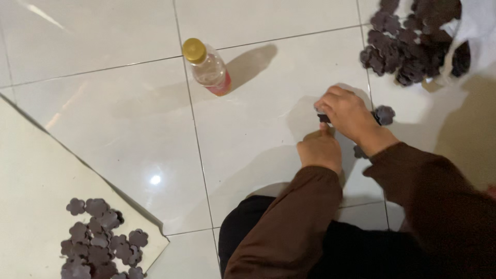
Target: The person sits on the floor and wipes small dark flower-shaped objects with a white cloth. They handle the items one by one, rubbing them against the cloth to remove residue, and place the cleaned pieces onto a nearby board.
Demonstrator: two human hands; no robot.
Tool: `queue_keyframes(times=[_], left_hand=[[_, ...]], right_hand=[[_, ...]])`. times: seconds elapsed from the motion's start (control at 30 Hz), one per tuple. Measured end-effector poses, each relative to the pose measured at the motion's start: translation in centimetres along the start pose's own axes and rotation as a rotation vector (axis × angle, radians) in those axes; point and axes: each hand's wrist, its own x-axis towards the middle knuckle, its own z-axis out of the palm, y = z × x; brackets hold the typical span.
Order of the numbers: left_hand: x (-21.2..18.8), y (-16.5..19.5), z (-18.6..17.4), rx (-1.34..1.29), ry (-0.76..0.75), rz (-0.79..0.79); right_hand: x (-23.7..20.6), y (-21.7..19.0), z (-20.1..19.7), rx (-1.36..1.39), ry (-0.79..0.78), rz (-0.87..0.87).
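Small dark piece [324, 118] sits right of centre, low over the floor tiles [134, 119], pinched under the fingers of the right hand [347, 113]. Left hand [320, 149] closed, thumb up against the piece. Flower-shaped dark cutout [384, 114] just right. Heap of cutouts [408, 41] far right; another pile [101, 240] on a sheet [31, 206] near left. Yellow-capped bottle [207, 66] far, standing.

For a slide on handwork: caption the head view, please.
Both hands, left hand and right hand, pinch a dark flower-shaped piece over a white tiled floor.
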Motion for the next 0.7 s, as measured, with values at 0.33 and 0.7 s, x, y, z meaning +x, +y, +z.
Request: queue_keyframes(times=[0.33, 0.7], left_hand=[[-0.6, 0.2, -1.9, -0.047, -0.138, 0.014], [0.1, 0.2, -0.9, -0.151, -0.053, -0.023]], right_hand=[[-0.9, 0.7, 0.6, 0.015, 0.082, -0.054], [-3.6, -0.1, 2.4, 0.085, 0.316, 0.122]])
